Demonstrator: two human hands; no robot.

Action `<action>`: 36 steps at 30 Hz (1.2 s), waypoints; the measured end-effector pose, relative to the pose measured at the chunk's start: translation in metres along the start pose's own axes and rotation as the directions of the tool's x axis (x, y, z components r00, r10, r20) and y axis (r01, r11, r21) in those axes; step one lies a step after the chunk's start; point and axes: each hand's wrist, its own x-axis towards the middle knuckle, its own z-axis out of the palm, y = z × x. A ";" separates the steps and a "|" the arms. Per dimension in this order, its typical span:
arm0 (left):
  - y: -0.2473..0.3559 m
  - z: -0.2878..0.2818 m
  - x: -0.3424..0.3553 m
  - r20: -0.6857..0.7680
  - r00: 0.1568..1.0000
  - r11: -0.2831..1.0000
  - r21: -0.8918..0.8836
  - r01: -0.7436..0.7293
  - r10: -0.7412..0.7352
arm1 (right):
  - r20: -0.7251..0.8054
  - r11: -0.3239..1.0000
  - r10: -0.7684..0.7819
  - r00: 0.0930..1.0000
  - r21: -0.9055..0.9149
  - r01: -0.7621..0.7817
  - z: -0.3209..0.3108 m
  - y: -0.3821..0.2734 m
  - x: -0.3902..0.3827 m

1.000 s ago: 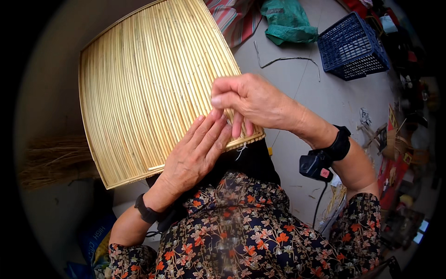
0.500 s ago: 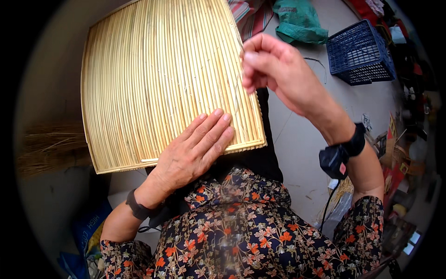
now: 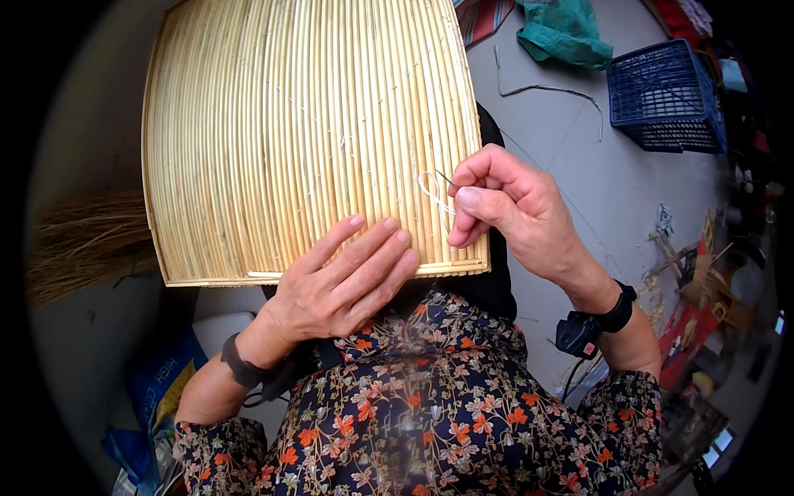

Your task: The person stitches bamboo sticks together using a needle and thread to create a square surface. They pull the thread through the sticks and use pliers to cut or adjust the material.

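A square mat of pale stalks, laid side by side with a thin border strip, rests across my lap. Small stitches dot its surface. My left hand lies flat near the mat's close edge, fingers stretched out and pressing on the stalks. Over the right part of the mat, my right hand pinches a thin needle between thumb and fingers. A loop of white thread hangs beside the needle, partly hidden at my fingertips.
A bundle of dry stalks lies at the left. On the right stand a blue plastic crate and a green plastic bag. A bent thin strip lies on the grey floor. At the lower left is a blue sack.
My right hand has come down toward the mat's near right corner, and a white thread loop now shows beside it. My left hand stays flat on the mat.
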 end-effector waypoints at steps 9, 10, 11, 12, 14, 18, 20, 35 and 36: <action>0.010 0.010 -0.003 -0.071 0.994 0.996 0.007 0.088 -0.087 | -0.014 1.000 -0.015 1.000 0.005 0.015 0.003 -0.004 0.001; 0.009 0.011 -0.004 -0.075 0.994 0.996 0.013 0.083 -0.082 | -0.032 0.999 -0.033 0.999 0.035 0.034 0.005 -0.002 -0.002; 0.009 0.013 -0.005 -0.080 0.994 0.997 0.020 0.077 -0.076 | -0.052 0.997 -0.051 0.997 0.064 0.054 0.007 -0.001 -0.004; 0.009 0.015 -0.006 -0.083 0.994 0.997 0.029 0.077 -0.074 | -0.056 0.995 -0.099 0.994 -0.025 0.098 0.007 -0.003 -0.006; 0.010 0.015 -0.005 -0.100 0.992 0.996 0.039 0.085 -0.081 | -0.052 0.962 -0.195 0.979 -0.204 0.181 0.005 -0.013 -0.012; 0.013 0.015 -0.002 -0.130 0.986 0.993 0.035 0.112 -0.106 | 0.332 0.320 -0.546 0.769 -0.766 0.558 -0.009 -0.029 -0.011; 0.013 0.014 -0.002 -0.134 0.984 0.992 0.023 0.122 -0.118 | 0.454 0.066 -0.479 0.751 -0.835 0.546 -0.007 -0.039 -0.020; 0.015 0.014 -0.005 -0.146 0.980 0.989 0.023 0.143 -0.138 | 0.552 0.112 -0.261 0.792 -0.798 0.593 0.003 -0.052 -0.027; 0.015 0.015 -0.006 -0.145 0.980 0.989 0.038 0.145 -0.138 | 0.558 0.125 -0.258 0.789 -0.790 0.600 0.003 -0.051 -0.027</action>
